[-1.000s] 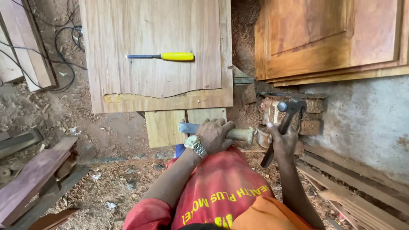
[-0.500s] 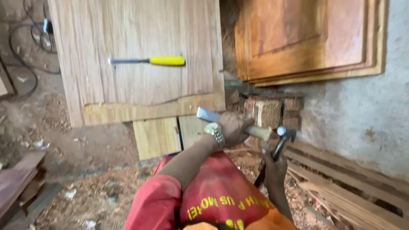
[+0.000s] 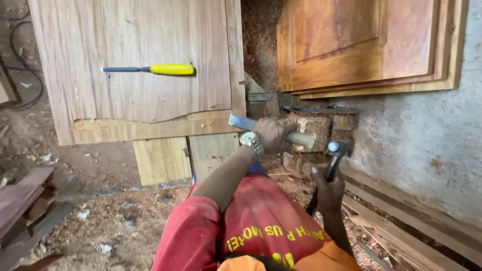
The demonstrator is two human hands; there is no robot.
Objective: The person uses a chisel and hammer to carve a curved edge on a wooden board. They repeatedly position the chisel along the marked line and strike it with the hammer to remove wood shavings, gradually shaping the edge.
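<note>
My left hand (image 3: 271, 134), with a wristwatch on its wrist, is closed around a chisel (image 3: 241, 122) with a flat steel blade and a pale wooden handle. The blade points left, its tip at the lower right corner of a large wooden panel (image 3: 130, 35). My right hand (image 3: 325, 186) grips the dark handle of a hammer (image 3: 336, 148), whose head sits just below and right of the chisel's handle end. A second chisel (image 3: 170, 69) with a yellow handle lies flat on the panel, well left of both hands.
Stacked reddish-brown door panels (image 3: 361, 45) lean against a rough grey wall (image 3: 427, 145) at the right. Bricks (image 3: 321, 125) sit behind my hands. Planks (image 3: 401, 221) lie along the wall's foot, scrap wood (image 3: 20, 200) at the left, sawdust on the ground.
My view has swung right and tilted, so the panel sits further left. My left hand has kept hold of the chisel, and the hammer has stayed near the chisel's handle end.
</note>
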